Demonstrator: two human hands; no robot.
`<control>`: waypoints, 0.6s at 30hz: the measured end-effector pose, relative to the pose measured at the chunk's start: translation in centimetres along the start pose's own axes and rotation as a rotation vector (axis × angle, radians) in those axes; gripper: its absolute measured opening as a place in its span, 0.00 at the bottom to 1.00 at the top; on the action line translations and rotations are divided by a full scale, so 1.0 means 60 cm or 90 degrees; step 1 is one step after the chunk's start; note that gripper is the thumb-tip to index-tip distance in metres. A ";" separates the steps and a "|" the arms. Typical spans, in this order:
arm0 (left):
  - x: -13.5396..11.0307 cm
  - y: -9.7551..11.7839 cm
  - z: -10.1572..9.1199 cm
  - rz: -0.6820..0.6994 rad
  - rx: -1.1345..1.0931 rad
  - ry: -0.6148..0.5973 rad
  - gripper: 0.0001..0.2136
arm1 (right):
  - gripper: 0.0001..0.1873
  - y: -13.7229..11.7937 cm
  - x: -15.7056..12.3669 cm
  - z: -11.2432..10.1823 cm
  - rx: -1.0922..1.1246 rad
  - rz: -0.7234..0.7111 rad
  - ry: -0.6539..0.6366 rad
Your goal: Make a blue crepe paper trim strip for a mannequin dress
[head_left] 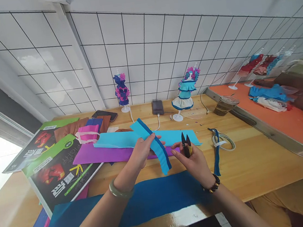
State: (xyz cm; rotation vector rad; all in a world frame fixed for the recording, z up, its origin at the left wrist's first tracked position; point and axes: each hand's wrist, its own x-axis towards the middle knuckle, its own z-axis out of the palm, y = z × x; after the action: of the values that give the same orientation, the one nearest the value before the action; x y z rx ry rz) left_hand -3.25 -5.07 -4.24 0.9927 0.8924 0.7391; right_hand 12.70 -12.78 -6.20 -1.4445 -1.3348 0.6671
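My left hand (142, 150) is closed on a light blue crepe-paper strip (160, 157) with a dark blue border, pinched near its middle and raised above the table. In my right hand (197, 163) rests a pair of black thread snips (185, 144), blades pointing up. Its thumb and index finger come near the strip's dark edge; I cannot tell whether they touch it. Behind my hands lie a light blue crepe sheet (113, 139) and a purple sheet (101, 155). A wide dark blue sheet (160, 194) spreads beneath my forearms.
Magazines (65, 170) lie at the left, with a phone (105, 116) behind. Two small dressed stands (122, 91) (186, 91) back the table. A power bank (157, 106), a cup (224, 105), a coiled cable (226, 141) and a dark blue strip (217, 157) are also there.
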 end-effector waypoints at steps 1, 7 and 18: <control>0.000 -0.001 0.003 0.010 0.026 0.016 0.18 | 0.12 -0.004 0.000 0.005 -0.039 -0.030 0.018; -0.006 -0.007 0.021 0.076 0.206 0.099 0.22 | 0.05 -0.008 0.015 0.030 -0.189 -0.199 0.026; 0.001 -0.015 0.018 0.030 0.174 0.057 0.22 | 0.10 0.008 0.023 0.039 -0.444 -0.442 0.028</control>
State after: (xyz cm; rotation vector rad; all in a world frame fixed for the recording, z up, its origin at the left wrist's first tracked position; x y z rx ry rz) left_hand -2.14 -5.75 -4.77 1.2323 1.0713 0.7172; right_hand 11.13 -10.69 -7.12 -1.3458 -1.9927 -0.3198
